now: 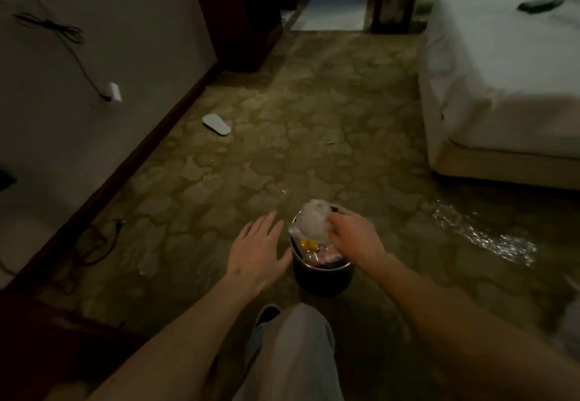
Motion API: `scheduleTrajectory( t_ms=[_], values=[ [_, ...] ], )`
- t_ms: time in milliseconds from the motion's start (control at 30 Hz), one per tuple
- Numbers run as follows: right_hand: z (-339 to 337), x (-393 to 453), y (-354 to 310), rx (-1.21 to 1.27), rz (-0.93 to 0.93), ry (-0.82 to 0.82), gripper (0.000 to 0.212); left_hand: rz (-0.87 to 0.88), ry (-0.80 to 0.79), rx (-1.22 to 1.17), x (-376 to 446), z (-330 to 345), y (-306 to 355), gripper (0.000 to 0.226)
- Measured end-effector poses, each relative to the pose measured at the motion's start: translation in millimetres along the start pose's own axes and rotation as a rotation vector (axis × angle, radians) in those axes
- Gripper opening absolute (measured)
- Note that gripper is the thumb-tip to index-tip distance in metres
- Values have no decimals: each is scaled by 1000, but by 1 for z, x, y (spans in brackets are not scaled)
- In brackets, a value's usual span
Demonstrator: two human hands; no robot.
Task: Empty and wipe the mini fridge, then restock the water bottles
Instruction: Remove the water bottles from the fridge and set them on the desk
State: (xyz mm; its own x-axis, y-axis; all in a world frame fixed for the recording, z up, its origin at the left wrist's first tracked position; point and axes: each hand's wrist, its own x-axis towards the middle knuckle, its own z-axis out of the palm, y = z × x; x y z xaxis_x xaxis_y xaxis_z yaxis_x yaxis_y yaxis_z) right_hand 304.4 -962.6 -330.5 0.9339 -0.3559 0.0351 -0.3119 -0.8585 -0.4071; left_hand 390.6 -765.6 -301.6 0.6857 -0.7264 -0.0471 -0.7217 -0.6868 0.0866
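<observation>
Bare forearms, no sleeves; light grey trousers; dark slip-on shoe with pale sole edge.

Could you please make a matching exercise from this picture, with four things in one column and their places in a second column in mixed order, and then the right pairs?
Things:
1. crumpled clear plastic
2. white slipper
3. dark bin
4. left hand

Places:
A. on the carpet near the wall
B. on the floor in front of the person's knee
C. open, beside the bin, holding nothing
D. gripped by the right hand above the bin

Pairs: 1-D, 2-A, 3-B, 4-C
</observation>
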Motion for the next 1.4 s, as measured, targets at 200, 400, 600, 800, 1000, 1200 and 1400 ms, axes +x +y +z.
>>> scheduleTrajectory(
  t_ms=[200, 400, 600, 800, 1000, 1200, 1400],
  values=[
    [35, 22, 55, 15, 154, -59, 9, 77, -60, -37, 56, 57, 10, 71],
    [75, 47, 86, 33, 249, -71, 6, 94, -87, -83, 92, 114, 7, 73],
    [131, 71, 99, 85, 324, -145, 19, 82, -116, -118, 107, 160, -2, 75],
    [178, 69, 102, 159, 340, -384, 58, 78, -179, -101, 105, 183, -18, 75],
    [174, 62, 104, 242, 393, -292, 82, 89, -172, -93, 97, 170, -18, 74],
    [110, 46, 79, 74, 356, -310, 94, 74, -90, -89, 77, 128, -15, 75],
    [65, 33, 17, -119, 122, -308, 77, -14, -13, -84, 38, 65, -31, 73]
  ],
)
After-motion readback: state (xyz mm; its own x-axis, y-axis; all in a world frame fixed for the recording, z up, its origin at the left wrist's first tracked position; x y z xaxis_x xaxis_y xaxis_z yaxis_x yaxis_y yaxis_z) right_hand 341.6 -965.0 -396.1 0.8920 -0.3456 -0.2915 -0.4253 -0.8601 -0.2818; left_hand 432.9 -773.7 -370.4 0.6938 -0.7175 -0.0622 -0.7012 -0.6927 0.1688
